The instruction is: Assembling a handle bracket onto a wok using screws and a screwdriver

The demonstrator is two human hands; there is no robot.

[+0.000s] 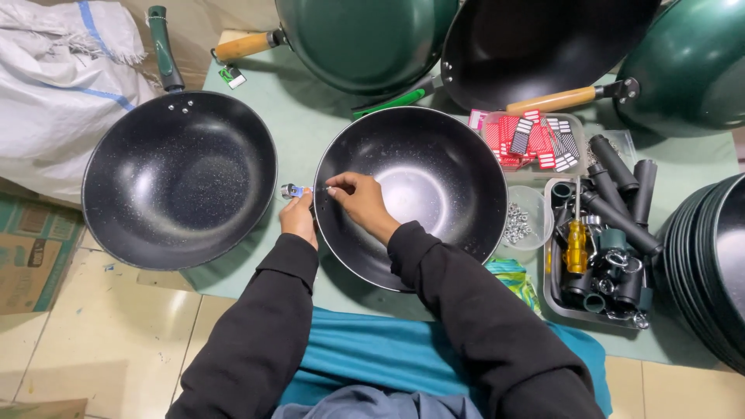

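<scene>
A black wok (434,174) without a handle sits on the green mat in front of me. My left hand (299,217) is outside its left rim, pinching a small metal bracket piece (292,190) against the rim. My right hand (361,203) reaches inside the wok at the same spot, fingertips pressed together on the inner wall near the rim, on something too small to make out. Both arms wear dark sleeves.
A finished black wok with a green handle (180,174) lies to the left. Green woks with wooden handles (357,35) lie behind. At the right are a tray of black handles and a yellow screwdriver (576,244), a clear bowl of nuts (520,221), red tags (524,140), stacked pans (710,268).
</scene>
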